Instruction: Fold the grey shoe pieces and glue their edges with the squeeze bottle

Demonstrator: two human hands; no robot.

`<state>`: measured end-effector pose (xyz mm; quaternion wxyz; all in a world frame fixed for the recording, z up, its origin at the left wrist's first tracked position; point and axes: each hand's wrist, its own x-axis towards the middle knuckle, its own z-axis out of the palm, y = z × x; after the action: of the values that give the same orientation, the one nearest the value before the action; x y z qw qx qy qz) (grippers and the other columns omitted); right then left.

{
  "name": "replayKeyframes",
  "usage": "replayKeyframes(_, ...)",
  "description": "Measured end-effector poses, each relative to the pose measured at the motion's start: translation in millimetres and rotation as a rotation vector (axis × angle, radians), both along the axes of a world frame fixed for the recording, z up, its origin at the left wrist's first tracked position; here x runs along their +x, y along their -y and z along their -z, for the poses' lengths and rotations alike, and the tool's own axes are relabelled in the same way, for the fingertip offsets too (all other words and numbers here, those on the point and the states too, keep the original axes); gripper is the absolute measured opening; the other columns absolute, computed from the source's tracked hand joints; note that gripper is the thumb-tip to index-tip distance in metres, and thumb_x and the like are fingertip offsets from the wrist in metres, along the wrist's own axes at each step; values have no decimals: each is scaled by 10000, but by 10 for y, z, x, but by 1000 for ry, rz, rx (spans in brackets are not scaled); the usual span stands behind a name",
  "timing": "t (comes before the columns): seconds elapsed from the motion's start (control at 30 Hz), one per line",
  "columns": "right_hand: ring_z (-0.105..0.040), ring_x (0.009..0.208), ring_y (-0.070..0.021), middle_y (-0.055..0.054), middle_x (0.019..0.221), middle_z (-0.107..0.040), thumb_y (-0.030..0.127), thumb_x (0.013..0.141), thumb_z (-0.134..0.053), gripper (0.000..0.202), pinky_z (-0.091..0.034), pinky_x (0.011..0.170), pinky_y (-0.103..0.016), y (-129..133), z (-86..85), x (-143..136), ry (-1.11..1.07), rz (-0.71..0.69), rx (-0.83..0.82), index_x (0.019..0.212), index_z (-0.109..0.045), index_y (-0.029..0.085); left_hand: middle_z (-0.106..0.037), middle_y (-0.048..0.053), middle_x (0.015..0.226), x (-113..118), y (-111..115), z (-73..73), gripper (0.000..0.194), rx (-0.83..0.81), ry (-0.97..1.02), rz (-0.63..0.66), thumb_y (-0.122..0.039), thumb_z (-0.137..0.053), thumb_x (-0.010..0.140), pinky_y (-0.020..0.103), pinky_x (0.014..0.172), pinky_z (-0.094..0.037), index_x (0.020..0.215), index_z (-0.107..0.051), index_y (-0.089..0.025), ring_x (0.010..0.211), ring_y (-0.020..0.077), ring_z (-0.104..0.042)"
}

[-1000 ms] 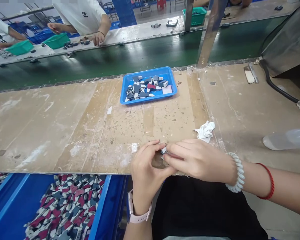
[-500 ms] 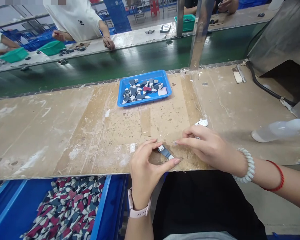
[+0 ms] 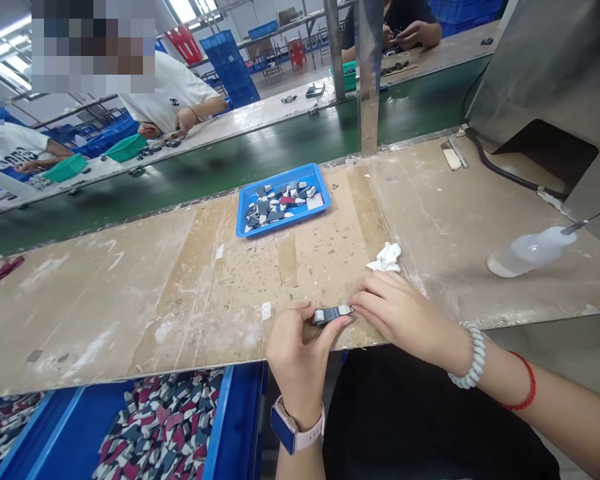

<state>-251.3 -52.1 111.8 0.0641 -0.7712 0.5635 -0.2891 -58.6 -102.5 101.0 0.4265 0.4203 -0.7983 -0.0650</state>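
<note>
A small dark grey-blue piece with white ends [image 3: 331,313] is held between the thumb and index finger of my left hand [image 3: 300,343], close to the bench's front edge. My right hand [image 3: 393,307] is closed, its fingertips at the right end of that piece. Whatever those right fingers pinch is hidden from view. Just beyond my right hand lies a crumpled white tissue [image 3: 386,257]. Farther back on the bench, a blue tray [image 3: 284,225] contains several similar grey and white pieces and a red one.
A clear squeeze bottle [image 3: 533,252] with a thin nozzle lies tilted at the right. Below the bench, blue bins [image 3: 220,427] contain many red, grey and white pieces. A metal post [image 3: 369,80] rises by the green conveyor [image 3: 200,173]. Co-workers sit beyond it.
My right hand has moved left and down to the piece's right end. The piece has turned from slanting to nearly level in my left hand. The camera view has shifted.
</note>
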Motion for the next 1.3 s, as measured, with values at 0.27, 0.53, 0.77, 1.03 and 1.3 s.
replayKeyframes(0.27, -552, 890, -216, -67, 938, -636, 133, 1005, -525, 159, -428, 801, -369, -4, -24, 15, -15, 9, 1, 968, -679, 127, -698, 25, 864, 4, -38, 18, 374, -15, -32, 8, -403, -858, 742, 287, 699, -589, 914, -600, -193, 813, 183, -704)
replayKeyframes(0.53, -569, 857, -236, -85, 910, -656, 173, 1011, -517, 215, -438, 763, -384, -29, -69, 17, -17, 53, -95, 949, -709, 102, -685, 20, 862, 10, -13, 51, 379, -7, -50, 25, -360, -876, 728, 315, 773, -606, 898, -585, -187, 854, 191, -715)
replayKeyframes(0.77, -555, 829, -220, -60, 874, -643, 197, 991, -567, 182, -434, 760, -366, -15, -60, 15, -22, 80, -115, 911, -709, 117, -675, 3, 807, 6, 5, 30, 400, -35, -48, 31, -356, -900, 691, 272, 762, -595, 854, -582, -176, 850, 178, -719)
replayKeyframes(1.03, -572, 862, -228, -64, 912, -651, 180, 977, -582, 150, -446, 777, -371, -15, -71, 16, 14, 89, -71, 980, -717, 115, -706, 24, 856, -10, -6, 46, 406, -23, -47, -36, -387, -899, 689, 247, 717, -578, 844, -594, -169, 814, 159, -706)
replayKeyframes(1.3, -569, 858, -226, -63, 915, -639, 154, 985, -554, 157, -450, 779, -378, -13, -49, 10, -4, 80, -80, 974, -706, 117, -700, 23, 879, 5, -15, 55, 335, -11, -41, -57, -385, -853, 757, 266, 722, -569, 921, -643, -181, 816, 162, -686)
